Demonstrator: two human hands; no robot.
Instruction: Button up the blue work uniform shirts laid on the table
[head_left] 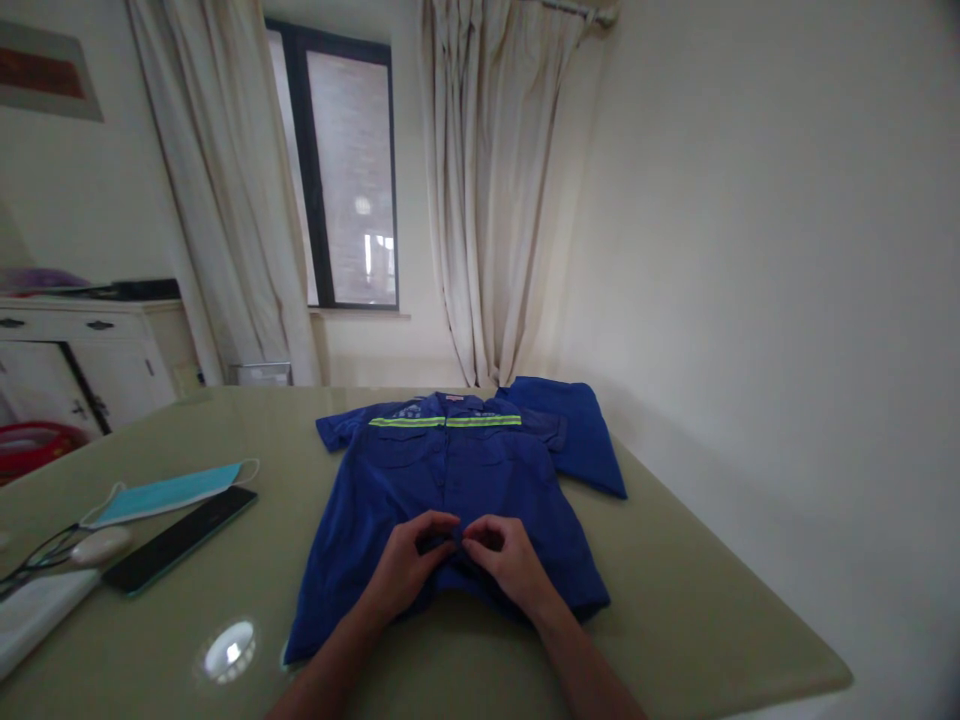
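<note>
Blue cotton work shirt (450, 480), one of it, lies flat and front-up in the middle of the table (712, 620), collar at the far end, a yellow-green reflective stripe (445, 421) across the chest. Both hands meet at the placket near the hem: the left hand (409, 565) and the right hand (506, 560) are curled, fingertips pinched on the front edges of the cloth, apparently at a button. To do this well, I judge each hand should keep its edge flat and taut, with the two edges lined up, so the front does not pucker. One second blue garment (581, 430) lies folded at the far right, touching the shirt's sleeve. On the left: one face mask (169, 492), one dark phone (180, 538), one white mouse (100, 545)
</note>
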